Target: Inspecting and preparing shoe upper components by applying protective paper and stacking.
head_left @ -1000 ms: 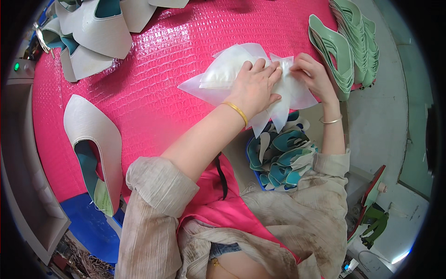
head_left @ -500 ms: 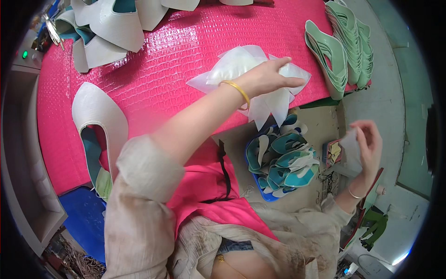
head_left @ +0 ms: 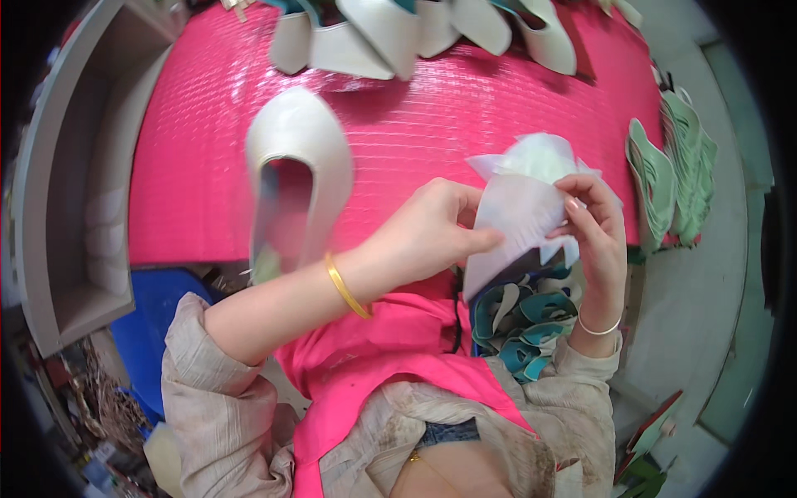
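A thin whitish translucent sheet piece (head_left: 516,214) is held up between my two hands at the table's front edge. My left hand (head_left: 440,228), with a gold bangle on its wrist, pinches the sheet's left edge between thumb and fingers. At the opposite edge, the fingertips of my right hand (head_left: 594,220) close on it. Just behind lies a pile of similar translucent pieces (head_left: 544,152), partly hidden by the held one. To the left of my hands a white shoe upper (head_left: 303,124) rests on the pink tabletop, its toe pointing away from me.
White shoe uppers (head_left: 477,25) line the far side of the pink-covered table (head_left: 199,166). Stacked mint-green uppers (head_left: 689,170) stand at its right end. Below the front edge, teal-lined shoe pieces (head_left: 540,311) fill a container. A grey shelf unit (head_left: 79,183) borders the left.
My right hand has come up and left from beside the table, bringing the sheet. My left hand has drawn back from the pile and gripped the sheet too. The view has shifted left.
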A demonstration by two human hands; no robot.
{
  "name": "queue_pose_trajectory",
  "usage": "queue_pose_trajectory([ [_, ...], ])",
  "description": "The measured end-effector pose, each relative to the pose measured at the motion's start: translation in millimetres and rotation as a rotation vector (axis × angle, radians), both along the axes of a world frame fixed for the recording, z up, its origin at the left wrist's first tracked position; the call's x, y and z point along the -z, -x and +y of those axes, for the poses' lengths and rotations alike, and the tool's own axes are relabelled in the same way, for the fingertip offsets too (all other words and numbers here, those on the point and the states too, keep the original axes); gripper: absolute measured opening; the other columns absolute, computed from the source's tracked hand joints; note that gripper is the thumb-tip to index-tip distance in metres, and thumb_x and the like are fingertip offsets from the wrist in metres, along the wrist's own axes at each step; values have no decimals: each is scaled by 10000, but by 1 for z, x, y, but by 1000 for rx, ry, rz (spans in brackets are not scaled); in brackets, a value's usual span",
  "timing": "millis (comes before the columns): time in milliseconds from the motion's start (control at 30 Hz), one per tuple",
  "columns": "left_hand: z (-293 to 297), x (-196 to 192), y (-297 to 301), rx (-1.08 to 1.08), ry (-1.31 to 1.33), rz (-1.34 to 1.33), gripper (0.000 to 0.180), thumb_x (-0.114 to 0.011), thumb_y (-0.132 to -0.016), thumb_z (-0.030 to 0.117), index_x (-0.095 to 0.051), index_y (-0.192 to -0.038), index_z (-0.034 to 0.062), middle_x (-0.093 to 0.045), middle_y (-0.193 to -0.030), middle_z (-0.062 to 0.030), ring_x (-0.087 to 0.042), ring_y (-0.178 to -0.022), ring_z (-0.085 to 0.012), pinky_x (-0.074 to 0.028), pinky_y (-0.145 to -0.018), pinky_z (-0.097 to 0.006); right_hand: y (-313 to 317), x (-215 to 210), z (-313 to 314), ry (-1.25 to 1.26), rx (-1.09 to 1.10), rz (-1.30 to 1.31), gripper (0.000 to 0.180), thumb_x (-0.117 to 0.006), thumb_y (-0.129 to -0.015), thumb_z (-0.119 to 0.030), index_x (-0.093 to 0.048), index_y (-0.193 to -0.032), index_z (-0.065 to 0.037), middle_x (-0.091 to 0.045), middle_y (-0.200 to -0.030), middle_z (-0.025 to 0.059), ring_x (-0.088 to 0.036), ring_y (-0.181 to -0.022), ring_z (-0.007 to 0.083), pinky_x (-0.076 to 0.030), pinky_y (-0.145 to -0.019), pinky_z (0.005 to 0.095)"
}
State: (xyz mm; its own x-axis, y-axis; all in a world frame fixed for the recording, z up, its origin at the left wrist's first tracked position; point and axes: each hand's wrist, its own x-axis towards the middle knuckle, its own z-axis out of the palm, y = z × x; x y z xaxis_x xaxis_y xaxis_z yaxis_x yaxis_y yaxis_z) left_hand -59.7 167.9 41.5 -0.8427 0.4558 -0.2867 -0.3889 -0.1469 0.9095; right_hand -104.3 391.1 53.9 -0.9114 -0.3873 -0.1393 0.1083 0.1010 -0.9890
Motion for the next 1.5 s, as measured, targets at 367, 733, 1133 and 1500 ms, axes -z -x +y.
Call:
queue_pose_trajectory([
  [367, -125, -23, -27, -370, 355, 150, 329, -610, -773, 258, -602, -975, -2, -595, -995, -185, -591, -867, -253, -466, -722, -348, -3, 29, -94, -8, -422, -36, 156, -563, -818, -53, -582, -956, 18, -583, -825, 3, -518, -723, 69, -421, -649, 214],
  [733, -194, 67, -86, -759, 97, -103, 438, -689, -737, 138, -514, -1097, -41, -593, -979, -83, -561, -879, -122, -438, -783, -248, -13, 99, -205, 447, -324, -906, 321, -400, -919, -277, -486, -723, -38, -436, -1239, 261, -504, -1098, 322, -476, -860, 365],
  [1133, -179, 51, -119, -643, 1065, -1, 471, -671, -719, 145, -494, -1133, 12, -570, -957, -125, -548, -926, -216, -418, -794, -320, -13, 80, -223, 163, -320, -868, 280, -433, -917, -245, -521, -1037, -7, -576, -1069, 140, -576, -943, 190, -463, -794, 284],
  [1500, -214, 69, -99, -827, 143, -392, 217, -562, -861, 180, -575, -858, -36, -601, -681, -38, -593, -637, -90, -455, -547, -222, -17, 81, -274, -172, -407, -471, 234, -470, -913, -230, -509, -836, -13, -535, -607, 26, -510, -419, 72, -401, -353, 192],
])
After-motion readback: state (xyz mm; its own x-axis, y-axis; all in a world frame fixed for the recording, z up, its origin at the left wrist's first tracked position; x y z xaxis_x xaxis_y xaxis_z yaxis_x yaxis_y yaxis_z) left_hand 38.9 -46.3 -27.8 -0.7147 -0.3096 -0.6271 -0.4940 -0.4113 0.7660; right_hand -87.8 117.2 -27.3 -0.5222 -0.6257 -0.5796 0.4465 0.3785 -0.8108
